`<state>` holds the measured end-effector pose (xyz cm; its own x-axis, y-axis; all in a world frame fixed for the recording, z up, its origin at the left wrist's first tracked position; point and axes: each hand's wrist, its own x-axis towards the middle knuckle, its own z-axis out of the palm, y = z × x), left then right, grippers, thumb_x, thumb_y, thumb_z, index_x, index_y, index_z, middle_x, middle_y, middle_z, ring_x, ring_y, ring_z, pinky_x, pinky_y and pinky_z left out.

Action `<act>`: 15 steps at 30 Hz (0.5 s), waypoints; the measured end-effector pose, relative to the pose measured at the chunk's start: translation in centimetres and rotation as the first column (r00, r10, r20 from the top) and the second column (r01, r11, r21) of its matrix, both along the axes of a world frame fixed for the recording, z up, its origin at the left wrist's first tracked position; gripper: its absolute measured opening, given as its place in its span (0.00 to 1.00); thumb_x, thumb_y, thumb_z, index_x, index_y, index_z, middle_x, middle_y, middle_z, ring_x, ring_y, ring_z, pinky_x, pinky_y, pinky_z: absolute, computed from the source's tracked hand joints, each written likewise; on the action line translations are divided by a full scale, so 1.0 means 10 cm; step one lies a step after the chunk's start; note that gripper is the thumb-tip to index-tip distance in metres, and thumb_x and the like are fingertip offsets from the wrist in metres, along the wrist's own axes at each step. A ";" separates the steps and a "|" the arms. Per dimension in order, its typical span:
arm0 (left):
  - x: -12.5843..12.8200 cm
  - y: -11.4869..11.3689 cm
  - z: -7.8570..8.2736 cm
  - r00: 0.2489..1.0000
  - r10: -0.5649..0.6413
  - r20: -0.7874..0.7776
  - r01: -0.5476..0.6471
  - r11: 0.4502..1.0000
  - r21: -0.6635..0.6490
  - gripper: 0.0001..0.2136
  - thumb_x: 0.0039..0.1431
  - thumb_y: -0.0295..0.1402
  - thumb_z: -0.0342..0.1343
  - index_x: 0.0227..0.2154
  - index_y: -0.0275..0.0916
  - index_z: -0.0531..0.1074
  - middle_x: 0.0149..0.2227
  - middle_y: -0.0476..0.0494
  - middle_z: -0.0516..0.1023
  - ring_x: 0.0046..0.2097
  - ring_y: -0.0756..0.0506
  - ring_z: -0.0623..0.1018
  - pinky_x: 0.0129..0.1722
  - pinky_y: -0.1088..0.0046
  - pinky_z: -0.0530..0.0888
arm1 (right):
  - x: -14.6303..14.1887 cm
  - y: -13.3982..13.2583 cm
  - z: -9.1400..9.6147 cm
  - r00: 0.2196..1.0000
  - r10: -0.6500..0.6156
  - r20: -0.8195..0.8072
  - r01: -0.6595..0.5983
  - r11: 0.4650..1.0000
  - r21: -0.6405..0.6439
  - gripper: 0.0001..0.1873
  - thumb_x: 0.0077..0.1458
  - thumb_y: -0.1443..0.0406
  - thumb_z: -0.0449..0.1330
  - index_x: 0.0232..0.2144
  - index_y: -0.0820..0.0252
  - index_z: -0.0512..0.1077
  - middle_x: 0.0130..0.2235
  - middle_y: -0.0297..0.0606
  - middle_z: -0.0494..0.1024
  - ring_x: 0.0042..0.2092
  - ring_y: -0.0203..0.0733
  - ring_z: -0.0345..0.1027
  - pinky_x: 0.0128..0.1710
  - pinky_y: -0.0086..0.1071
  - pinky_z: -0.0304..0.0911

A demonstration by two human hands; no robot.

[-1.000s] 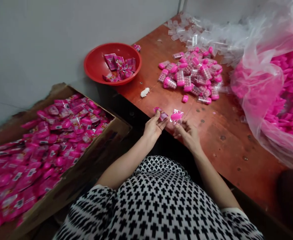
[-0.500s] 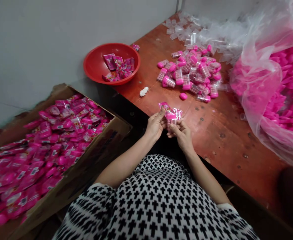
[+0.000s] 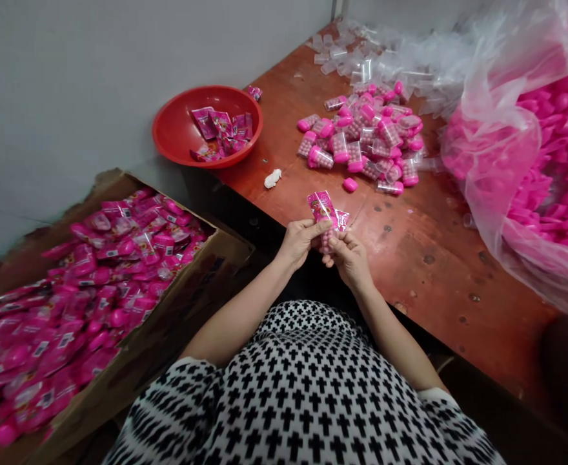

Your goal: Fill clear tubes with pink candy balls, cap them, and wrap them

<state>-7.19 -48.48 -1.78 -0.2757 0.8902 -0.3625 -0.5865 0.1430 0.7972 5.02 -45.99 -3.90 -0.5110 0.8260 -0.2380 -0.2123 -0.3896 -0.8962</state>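
Observation:
My left hand (image 3: pixel 297 244) is closed, its thumb pressed on a pink printed wrapper (image 3: pixel 319 203) that stands up above the fingers. In my right hand (image 3: pixel 354 258), thumb and fingers pinch a small clear candy bottle (image 3: pixel 326 244) filled with pink balls. Bottle and wrapper touch between the two hands, just over the table's front edge. A second pink shiny flap shows behind the bottle; I cannot tell whether it belongs to the same wrapper. The bottle's cap end is hidden under the left thumb and the wrapper.
Capped candy bottles (image 3: pixel 361 139) lie heaped on the reddish table (image 3: pixel 410 239). Clear empty bottles (image 3: pixel 405 61) lie behind, and a plastic bag of pink caps (image 3: pixel 555 168) stands right. A red bowl (image 3: pixel 168 129) holds pink packets; a carton (image 3: pixel 206 258) of wrapped bottles sits left.
The pink wrapper now stands more upright and covers the bottle's pink cap, which showed before. My left thumb has shifted down and right onto it. The view has shifted slightly.

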 end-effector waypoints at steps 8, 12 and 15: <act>0.06 -0.03 -0.05 0.999 -0.028 0.024 0.028 1.000 0.001 0.14 0.41 0.38 0.67 0.23 0.29 0.75 0.22 0.43 0.75 0.21 0.52 0.72 0.21 0.75 0.68 | 0.00 0.03 0.00 0.998 -0.029 0.047 0.025 0.997 0.076 0.17 0.45 0.58 0.66 0.34 0.58 0.65 0.23 0.26 0.76 0.20 0.31 0.68 0.17 0.23 0.65; 0.05 -0.02 -0.05 0.998 0.025 0.051 -0.024 1.000 -0.015 0.14 0.39 0.37 0.68 0.22 0.30 0.73 0.22 0.43 0.75 0.23 0.52 0.73 0.23 0.76 0.69 | 0.01 0.02 -0.01 0.997 -0.038 0.070 0.031 0.995 0.095 0.19 0.44 0.57 0.66 0.35 0.57 0.63 0.24 0.26 0.77 0.19 0.30 0.67 0.16 0.22 0.64; 0.06 -0.02 -0.05 0.993 0.061 0.099 -0.062 0.998 0.004 0.15 0.39 0.38 0.69 0.23 0.30 0.73 0.23 0.44 0.76 0.25 0.51 0.75 0.27 0.75 0.71 | 0.02 0.01 0.02 0.986 -0.070 0.154 0.036 0.976 0.212 0.18 0.44 0.58 0.66 0.34 0.58 0.65 0.25 0.27 0.77 0.19 0.29 0.66 0.16 0.22 0.63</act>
